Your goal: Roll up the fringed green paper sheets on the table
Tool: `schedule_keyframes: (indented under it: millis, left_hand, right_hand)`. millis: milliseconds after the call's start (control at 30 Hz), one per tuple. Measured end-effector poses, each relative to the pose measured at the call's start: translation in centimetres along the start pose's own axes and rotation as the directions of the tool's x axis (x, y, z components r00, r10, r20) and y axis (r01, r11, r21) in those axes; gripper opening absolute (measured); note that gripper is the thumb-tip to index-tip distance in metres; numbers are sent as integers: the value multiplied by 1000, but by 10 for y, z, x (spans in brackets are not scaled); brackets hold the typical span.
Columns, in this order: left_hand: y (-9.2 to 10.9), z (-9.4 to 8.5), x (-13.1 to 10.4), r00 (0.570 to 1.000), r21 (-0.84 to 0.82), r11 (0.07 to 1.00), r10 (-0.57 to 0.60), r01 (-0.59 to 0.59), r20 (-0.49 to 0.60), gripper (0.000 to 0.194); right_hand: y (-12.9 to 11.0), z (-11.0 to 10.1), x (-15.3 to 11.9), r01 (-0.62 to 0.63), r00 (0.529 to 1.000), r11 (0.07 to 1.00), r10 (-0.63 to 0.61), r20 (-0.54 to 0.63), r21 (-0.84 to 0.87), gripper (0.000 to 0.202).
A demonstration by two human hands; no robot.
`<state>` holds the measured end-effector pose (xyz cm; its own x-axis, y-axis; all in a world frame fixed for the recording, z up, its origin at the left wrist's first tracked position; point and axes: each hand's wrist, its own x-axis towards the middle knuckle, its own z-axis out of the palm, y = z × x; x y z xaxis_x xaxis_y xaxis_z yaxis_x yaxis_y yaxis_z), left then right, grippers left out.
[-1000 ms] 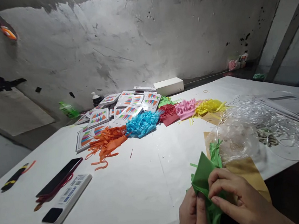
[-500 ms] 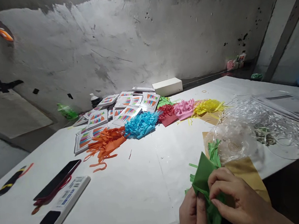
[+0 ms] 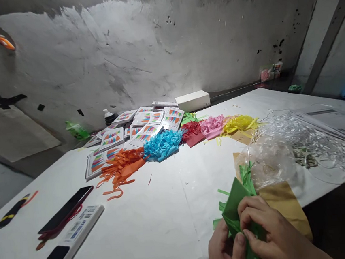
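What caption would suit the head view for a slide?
Left hand and right hand pinch fringed green paper at the white table edge, coloured fringe piles beyond.

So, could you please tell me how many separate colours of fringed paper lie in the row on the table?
5: orange pile, blue pile, red pile, pink pile, yellow pile. More may hide behind them.

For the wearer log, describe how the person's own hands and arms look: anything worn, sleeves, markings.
Both hands are bare: no gloves, and no rings or wristbands show. The left hand is cut off at the picture's lower edge, so its wrist is out of view. The right hand runs into a bare wrist and forearm toward the lower right corner, with no sleeve in view. Fingernails are short and unpainted. No markings are visible.
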<state>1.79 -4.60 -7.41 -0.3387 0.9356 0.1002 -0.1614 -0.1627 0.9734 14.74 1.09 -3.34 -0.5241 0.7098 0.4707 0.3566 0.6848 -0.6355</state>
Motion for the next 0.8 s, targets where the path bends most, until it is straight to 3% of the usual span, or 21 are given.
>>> schedule_keyframes:
  millis: [200, 300, 500, 633, 800]
  left_hand:
    - [3, -1, 0, 997, -31, 998, -63, 62, -32, 43]
    - [-3, -5, -1, 998, 10, 998, -61, 61, -13, 46]
    - [-18, -7, -5, 989, -6, 994, -109, 109, -98, 45]
    - [-16, -9, -4, 999, 63, 998, -13, 15, -36, 45]
    - [-23, -17, -4, 984, 239, 955, 164, -176, 73, 47]
  right_hand:
    - [0, 3, -3, 26, 1000, 999, -27, -10, -42, 19]
    - [1, 4, -5, 14, 999, 999, -16, -42, -45, 18]
    - [1, 2, -7, 52, 992, 993, -64, -112, -107, 17]
    - [-5, -2, -6, 101, 982, 982, -124, -145, -156, 13]
    - [-14, 1, -6, 186, 949, 925, -256, -184, -330, 26]
